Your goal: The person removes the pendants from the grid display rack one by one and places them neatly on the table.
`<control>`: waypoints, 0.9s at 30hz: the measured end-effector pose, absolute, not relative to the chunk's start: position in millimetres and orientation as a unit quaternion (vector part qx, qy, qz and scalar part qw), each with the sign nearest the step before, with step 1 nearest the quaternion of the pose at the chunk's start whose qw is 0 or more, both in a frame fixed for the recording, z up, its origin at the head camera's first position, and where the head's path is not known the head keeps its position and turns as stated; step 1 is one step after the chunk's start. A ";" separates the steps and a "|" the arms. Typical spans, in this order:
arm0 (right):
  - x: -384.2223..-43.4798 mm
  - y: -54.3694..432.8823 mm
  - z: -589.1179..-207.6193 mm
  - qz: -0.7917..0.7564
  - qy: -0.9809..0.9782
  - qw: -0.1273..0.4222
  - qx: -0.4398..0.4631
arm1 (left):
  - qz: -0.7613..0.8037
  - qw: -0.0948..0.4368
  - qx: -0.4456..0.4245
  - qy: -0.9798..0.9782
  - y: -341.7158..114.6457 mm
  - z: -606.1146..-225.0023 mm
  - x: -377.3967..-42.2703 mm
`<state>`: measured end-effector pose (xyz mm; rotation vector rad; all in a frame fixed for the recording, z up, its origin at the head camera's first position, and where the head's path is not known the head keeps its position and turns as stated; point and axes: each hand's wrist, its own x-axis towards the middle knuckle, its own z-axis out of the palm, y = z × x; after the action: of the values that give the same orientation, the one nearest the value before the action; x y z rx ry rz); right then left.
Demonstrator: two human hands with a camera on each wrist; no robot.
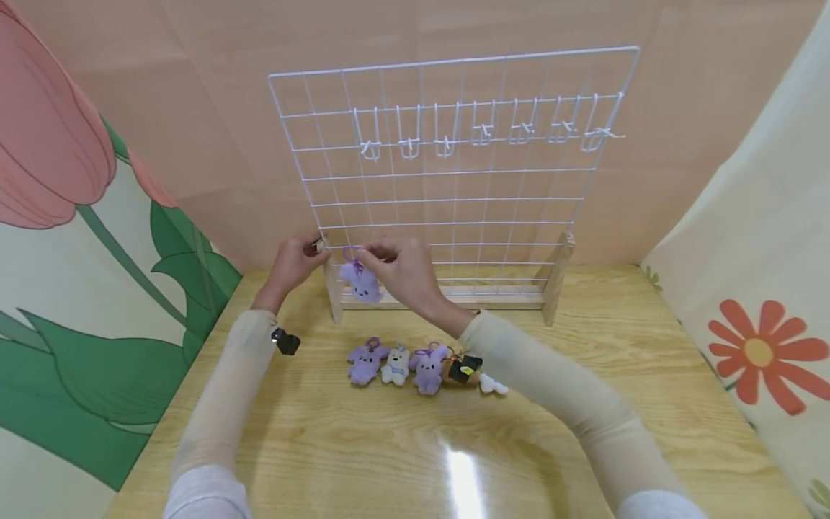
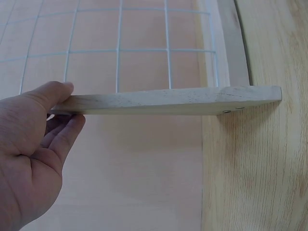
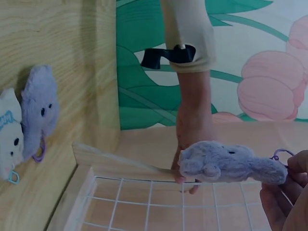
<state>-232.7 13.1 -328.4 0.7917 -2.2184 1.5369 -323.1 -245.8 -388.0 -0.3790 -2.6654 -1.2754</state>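
Observation:
My right hand (image 1: pixel 405 274) pinches the purple ring of a plush keychain (image 1: pixel 362 282), a lilac long-eared animal that dangles in front of the lower left of a white wire grid rack (image 1: pixel 454 173). In the right wrist view the same plush (image 3: pixel 226 161) hangs from the fingertips, clear of the table. My left hand (image 1: pixel 295 263) grips the top of the rack's left wooden upright (image 1: pixel 333 288). The left wrist view shows thumb and fingers on either side of that wooden piece (image 2: pixel 168 100). Several white wire hooks (image 1: pixel 444 146) hang in a row high on the grid.
On the table before the rack lie more plush keychains: a purple one (image 1: pixel 366 364), a white one with a blue bow (image 1: pixel 395 366) and another purple one (image 1: pixel 428 371). Others lie partly behind the right wrist camera (image 1: pixel 465 369). The right wooden upright (image 1: pixel 558 281) stands opposite.

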 end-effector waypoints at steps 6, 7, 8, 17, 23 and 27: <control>-228.2 8.0 -344.5 0.531 -0.782 0.155 0.288 | -0.423 0.082 -0.126 -0.894 -245.2 -387.7 -321.9; -227.5 7.0 -347.3 0.529 -0.783 0.153 0.290 | -0.420 0.082 -0.125 -0.895 -245.1 -387.4 -321.3; -226.6 6.4 -349.7 0.527 -0.785 0.149 0.290 | -0.419 0.083 -0.125 -0.895 -245.2 -387.6 -321.4; -222.6 -1.3 -374.4 0.525 -0.792 0.114 0.289 | -0.416 0.084 -0.132 -0.896 -246.5 -386.2 -323.5; -219.6 -7.9 -391.5 0.521 -0.799 0.091 0.286 | -0.427 0.085 -0.137 -0.890 -245.9 -386.5 -322.3; -219.0 -12.5 -402.0 0.527 -0.794 0.068 0.296 | -0.430 0.086 -0.138 -0.888 -245.4 -387.2 -321.4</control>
<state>-219.0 -12.5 -402.0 0.8921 -2.3918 1.5881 -321.4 -245.4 -387.2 -0.4125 -2.6459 -1.2820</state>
